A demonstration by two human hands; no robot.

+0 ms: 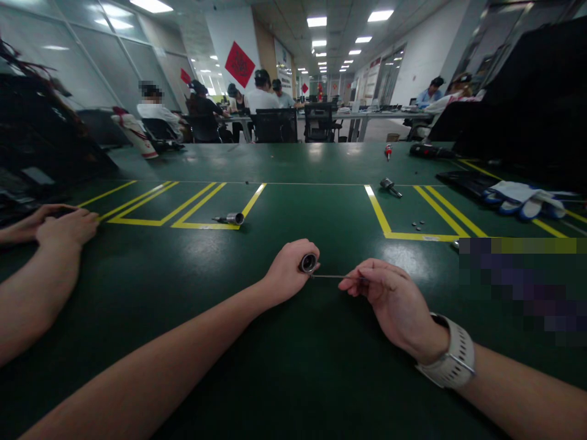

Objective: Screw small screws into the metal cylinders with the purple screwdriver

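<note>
My left hand (290,273) is closed around a metal cylindrical part (309,263), its round hollow end facing me. A thin metal rod (331,277) runs from beside that part to my right hand (383,290), which pinches it between thumb and fingers. The rod's left tip is at the cylinder's lower edge; whether it enters anything is too small to tell. Another metal part with a thin shaft (233,219) lies on the yellow tape to the left. A dark metal piece (389,186) and several tiny round parts (416,226) lie to the right.
The green table (316,211) carries yellow tape outlines. Another person's hands (68,227) rest at the left edge. At the right are white-and-blue gloves (525,198), a black case (463,182) and a red-handled tool (388,151). A white-and-red object (136,135) stands back left.
</note>
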